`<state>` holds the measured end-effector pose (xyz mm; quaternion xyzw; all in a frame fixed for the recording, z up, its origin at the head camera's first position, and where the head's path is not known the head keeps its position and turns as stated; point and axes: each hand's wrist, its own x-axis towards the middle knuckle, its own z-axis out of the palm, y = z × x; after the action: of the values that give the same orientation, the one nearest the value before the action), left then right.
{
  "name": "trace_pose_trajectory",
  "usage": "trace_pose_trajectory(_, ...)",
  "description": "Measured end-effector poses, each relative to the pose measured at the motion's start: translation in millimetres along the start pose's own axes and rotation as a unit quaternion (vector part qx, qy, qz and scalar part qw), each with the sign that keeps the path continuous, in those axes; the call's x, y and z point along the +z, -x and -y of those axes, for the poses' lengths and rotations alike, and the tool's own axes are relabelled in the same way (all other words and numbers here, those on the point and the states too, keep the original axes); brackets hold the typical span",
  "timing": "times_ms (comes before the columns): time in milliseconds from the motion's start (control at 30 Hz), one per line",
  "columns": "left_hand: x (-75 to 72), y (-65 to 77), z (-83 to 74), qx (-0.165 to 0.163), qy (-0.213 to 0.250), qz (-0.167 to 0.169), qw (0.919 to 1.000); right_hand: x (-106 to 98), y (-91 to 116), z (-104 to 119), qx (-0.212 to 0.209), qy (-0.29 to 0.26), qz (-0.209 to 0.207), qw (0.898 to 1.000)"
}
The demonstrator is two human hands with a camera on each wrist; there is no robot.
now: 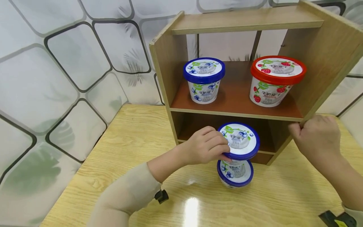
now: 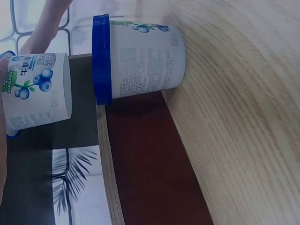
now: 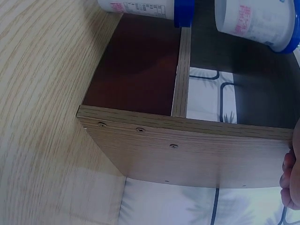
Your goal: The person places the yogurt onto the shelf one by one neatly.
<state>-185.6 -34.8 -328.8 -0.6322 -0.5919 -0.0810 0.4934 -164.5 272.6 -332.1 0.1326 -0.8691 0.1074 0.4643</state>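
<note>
My left hand [image 1: 208, 145] grips a blue-lidded tub [image 1: 239, 141] with blueberry print by its side, just under the lid. Directly below, a second blue-lidded tub [image 1: 235, 173] stands upright on the table in front of the shelf. In the left wrist view a gap shows between the held tub [image 2: 40, 91] and the lid of the lower tub [image 2: 145, 58]. My right hand [image 1: 320, 138] holds the right side panel [image 1: 326, 63] of the wooden shelf, its fingers [image 3: 289, 180] curled over the panel's outer face in the right wrist view.
On the shelf's middle board [image 1: 232, 94] stand another blue-lidded tub [image 1: 204, 80] at left and a red-lidded strawberry tub [image 1: 276, 80] at right. The shelf has a top board [image 1: 246, 22] and an open lower compartment [image 1: 195, 126]. Patterned fabric [image 1: 71, 63] hangs behind the wooden table [image 1: 136, 135].
</note>
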Motion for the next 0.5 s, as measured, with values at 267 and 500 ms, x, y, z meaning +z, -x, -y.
trace_pose_trajectory(267, 10.7, -4.8, 3.7, -0.012, 0.000, -0.004, 0.9999, 1.0, -0.6, 1.6, 0.002, -0.006, -0.016, 1.000)
trace_pose_trajectory(500, 22.5, -4.6, 6.4, -0.014, 0.006, -0.005, 0.9999, 0.3, -0.2, 0.7, -0.002, -0.002, -0.003, 1.000)
